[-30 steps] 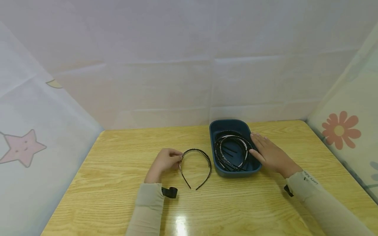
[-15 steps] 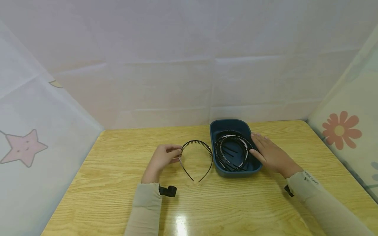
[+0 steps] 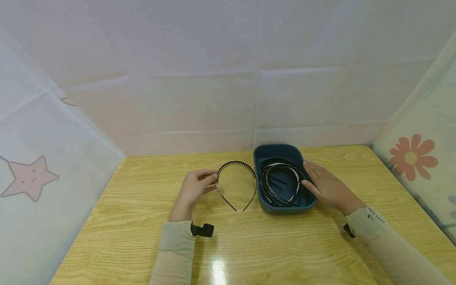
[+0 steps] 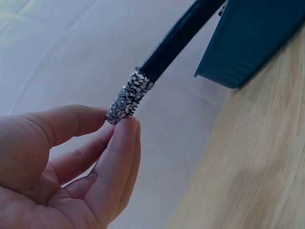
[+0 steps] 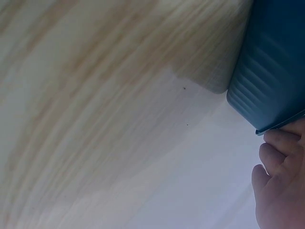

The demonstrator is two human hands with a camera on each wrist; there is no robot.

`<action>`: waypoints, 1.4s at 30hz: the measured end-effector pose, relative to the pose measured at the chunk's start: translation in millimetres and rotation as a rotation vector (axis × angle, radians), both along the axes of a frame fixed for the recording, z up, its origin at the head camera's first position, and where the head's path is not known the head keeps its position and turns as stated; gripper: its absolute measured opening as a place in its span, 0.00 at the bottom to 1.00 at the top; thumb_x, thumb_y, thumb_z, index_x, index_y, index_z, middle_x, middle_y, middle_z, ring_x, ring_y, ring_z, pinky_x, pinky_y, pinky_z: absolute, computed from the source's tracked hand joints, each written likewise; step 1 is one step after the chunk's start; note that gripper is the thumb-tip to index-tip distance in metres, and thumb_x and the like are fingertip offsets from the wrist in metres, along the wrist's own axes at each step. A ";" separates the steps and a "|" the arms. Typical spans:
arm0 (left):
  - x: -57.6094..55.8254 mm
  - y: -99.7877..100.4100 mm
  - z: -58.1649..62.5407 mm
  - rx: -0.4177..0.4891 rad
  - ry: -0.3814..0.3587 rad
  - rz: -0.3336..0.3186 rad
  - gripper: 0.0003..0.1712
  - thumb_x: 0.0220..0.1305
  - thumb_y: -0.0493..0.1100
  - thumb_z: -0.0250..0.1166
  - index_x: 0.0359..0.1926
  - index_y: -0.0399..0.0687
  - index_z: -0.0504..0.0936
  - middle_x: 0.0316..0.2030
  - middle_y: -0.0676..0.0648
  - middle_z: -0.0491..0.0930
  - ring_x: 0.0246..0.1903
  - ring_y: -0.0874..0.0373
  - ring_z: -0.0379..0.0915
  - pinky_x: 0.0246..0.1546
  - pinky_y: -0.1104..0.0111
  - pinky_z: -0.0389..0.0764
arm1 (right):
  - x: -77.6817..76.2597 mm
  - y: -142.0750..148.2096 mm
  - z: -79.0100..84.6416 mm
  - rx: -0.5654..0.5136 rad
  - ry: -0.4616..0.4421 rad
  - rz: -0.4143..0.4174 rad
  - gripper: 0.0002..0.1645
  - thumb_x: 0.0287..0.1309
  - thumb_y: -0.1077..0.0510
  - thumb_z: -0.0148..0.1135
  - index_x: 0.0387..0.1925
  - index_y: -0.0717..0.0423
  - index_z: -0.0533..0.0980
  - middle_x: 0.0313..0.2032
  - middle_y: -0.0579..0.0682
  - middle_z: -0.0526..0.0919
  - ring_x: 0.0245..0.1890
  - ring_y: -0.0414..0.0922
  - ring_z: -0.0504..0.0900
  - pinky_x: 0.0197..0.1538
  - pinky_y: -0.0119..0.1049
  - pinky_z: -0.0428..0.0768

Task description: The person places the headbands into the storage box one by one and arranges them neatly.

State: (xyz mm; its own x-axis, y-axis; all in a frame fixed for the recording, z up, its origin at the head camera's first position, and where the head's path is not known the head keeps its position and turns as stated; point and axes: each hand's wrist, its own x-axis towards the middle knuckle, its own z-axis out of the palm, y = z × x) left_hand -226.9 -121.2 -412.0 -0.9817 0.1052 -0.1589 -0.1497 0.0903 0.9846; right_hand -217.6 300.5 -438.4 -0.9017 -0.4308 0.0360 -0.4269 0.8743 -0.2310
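Note:
Between thumb and fingertips, my left hand [image 3: 196,185] pinches the left side of a black toothed headband [image 3: 234,162], whose two ends point toward me. In the left wrist view, the fingertips grip a silver glittery section [image 4: 128,99] of the band, and a smooth dark stretch runs on from it toward the bin. A dark blue plastic bin [image 3: 285,211] stands just right of this headband. Several black headbands [image 3: 279,164], some with silvery sparkle, lie inside it. My right hand [image 3: 328,189] rests on the bin's right rim, fingers extended; the right wrist view shows the fingertips at the rim.
The wooden table [image 3: 135,213] carries the bin near its back edge. White cloth [image 3: 189,99] hangs behind the table, with printed cloth at both sides, showing a pink star [image 3: 30,178] on the left and a red flower [image 3: 411,158] on the right.
My left hand has raised the headband and moved it away from me, its ends now farther from the table's front. My right hand and the bin have stayed in place.

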 end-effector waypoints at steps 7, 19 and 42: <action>-0.7 10.0 -1.4 0.114 0.010 0.027 0.18 0.73 0.36 0.63 0.59 0.33 0.80 0.52 0.35 0.80 0.52 0.47 0.80 0.50 0.65 0.85 | 0.1 -0.1 0.3 -0.001 0.000 0.003 0.43 0.80 0.41 0.41 0.79 0.67 0.46 0.78 0.66 0.48 0.77 0.64 0.46 0.79 0.55 0.44; -0.2 38.1 -7.4 0.242 0.050 0.076 0.15 0.71 0.32 0.63 0.56 0.30 0.82 0.48 0.36 0.81 0.50 0.44 0.81 0.48 0.63 0.86 | 0.1 -0.2 1.4 -0.005 -0.001 0.012 0.43 0.80 0.41 0.41 0.79 0.66 0.46 0.78 0.67 0.48 0.77 0.64 0.47 0.79 0.53 0.43; -19.7 106.3 -11.7 0.397 0.071 0.178 0.15 0.70 0.33 0.65 0.54 0.30 0.82 0.49 0.34 0.81 0.49 0.44 0.82 0.48 0.63 0.86 | -1.8 4.5 -0.6 0.003 0.003 0.008 0.43 0.81 0.40 0.40 0.79 0.66 0.46 0.78 0.66 0.48 0.78 0.63 0.47 0.79 0.55 0.45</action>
State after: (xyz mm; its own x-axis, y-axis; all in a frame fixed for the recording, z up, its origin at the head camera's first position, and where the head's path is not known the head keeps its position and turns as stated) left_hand -246.6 -14.9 -423.7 -0.9970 -0.0272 -0.0721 -0.0598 -0.3180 0.9462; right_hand -219.4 305.0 -439.0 -0.8980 -0.4383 0.0376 -0.4348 0.8715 -0.2267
